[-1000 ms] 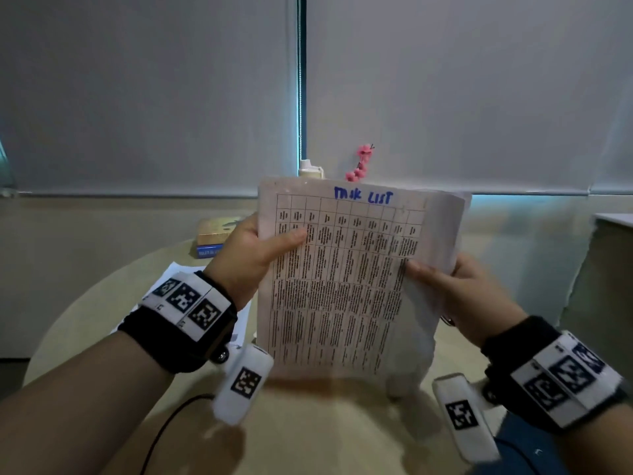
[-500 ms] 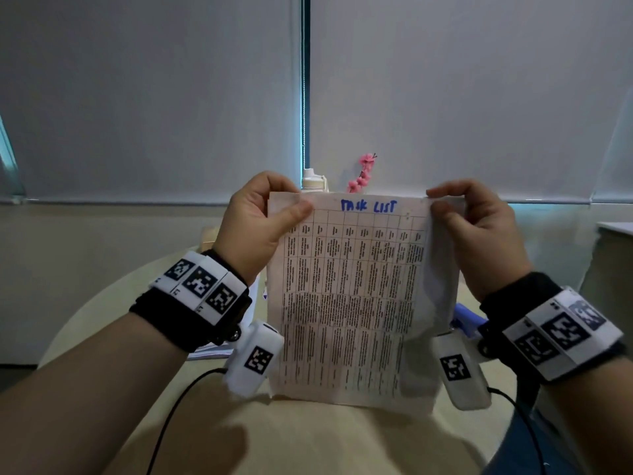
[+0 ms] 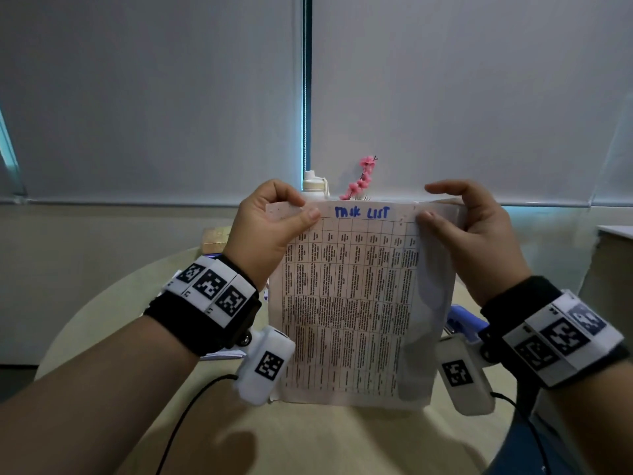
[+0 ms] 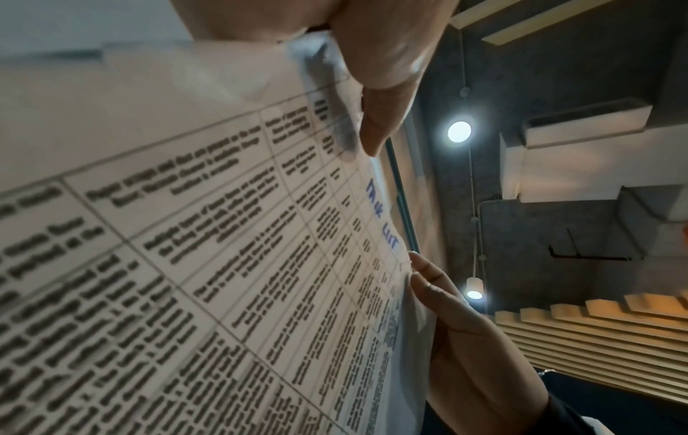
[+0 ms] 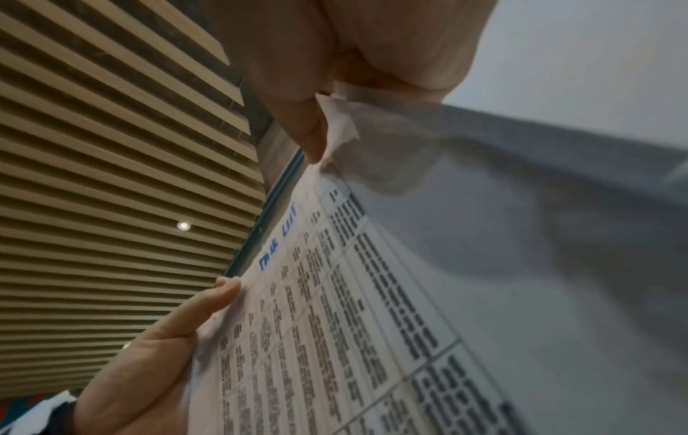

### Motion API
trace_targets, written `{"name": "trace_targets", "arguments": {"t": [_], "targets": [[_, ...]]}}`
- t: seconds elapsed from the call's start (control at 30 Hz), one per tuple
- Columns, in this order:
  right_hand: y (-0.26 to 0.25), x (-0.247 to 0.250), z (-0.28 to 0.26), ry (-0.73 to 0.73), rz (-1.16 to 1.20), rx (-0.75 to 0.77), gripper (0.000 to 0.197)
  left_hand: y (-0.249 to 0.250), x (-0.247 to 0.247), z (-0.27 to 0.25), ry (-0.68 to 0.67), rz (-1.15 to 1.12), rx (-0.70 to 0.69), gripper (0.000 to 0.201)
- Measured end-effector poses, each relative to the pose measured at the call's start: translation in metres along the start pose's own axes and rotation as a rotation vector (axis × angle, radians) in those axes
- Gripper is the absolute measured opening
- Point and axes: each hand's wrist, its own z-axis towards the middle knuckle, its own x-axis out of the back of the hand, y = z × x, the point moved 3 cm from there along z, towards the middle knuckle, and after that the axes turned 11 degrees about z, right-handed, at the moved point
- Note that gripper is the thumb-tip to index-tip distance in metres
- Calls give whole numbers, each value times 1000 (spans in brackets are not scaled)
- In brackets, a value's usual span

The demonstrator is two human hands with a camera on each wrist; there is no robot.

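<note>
Nearest, the pale tabletop [image 3: 342, 440] lies under the work, and the lower edge of the printed sheet [image 3: 349, 303] hangs close over it; whether it touches cannot be told. The sheet is upright, headed in blue ink, with a blank sheet [image 3: 435, 286] behind it showing past its right edge.

Higher up, the left hand [image 3: 270, 228] pinches the top left corner, thumb on the front, fingers behind. The right hand [image 3: 476, 234] pinches at the top right, thumb on the printed sheet's edge, index finger lifted clear above.

The step looks like squaring the two sheets. To do it well, the person should probably loosen the right pinch so the back sheet can slide, hold the left corner fixed, and match the top edges before clamping down; a hard pull could tear thin paper.

The right wrist view shows what the head view hides: a corner [image 5: 340, 123] curled and crumpled between thumb and fingers. Only the head view shows a blue object [image 3: 462, 320] beside the right wrist, then a white bottle [image 3: 313, 183], a pink flower sprig [image 3: 364, 176] and the drawn blinds [image 3: 154, 97].
</note>
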Motion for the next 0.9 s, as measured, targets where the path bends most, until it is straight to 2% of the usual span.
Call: {"name": "trace_targets", "arguments": {"t": [0.17,0.23,0.33,0.53,0.7,0.9], "targets": [[-3,-2,-2,63,76,-4,26,8,-2,2,7,5,-36,29],[-1,-1,-3,56,131,-32,26,7,-2,2,-23,-3,-7,34],[3,-2,-7,39,161,-74,25,3,-4,0,-61,8,49,32],[1,-9,-7,25,199,-53,27,3,-8,3,-92,-29,39,36],[3,-3,-6,38,70,-43,30,4,-2,2,-52,-1,33,28],[1,1,-2,76,33,-32,30,6,5,6,-50,11,-4,24]]}}
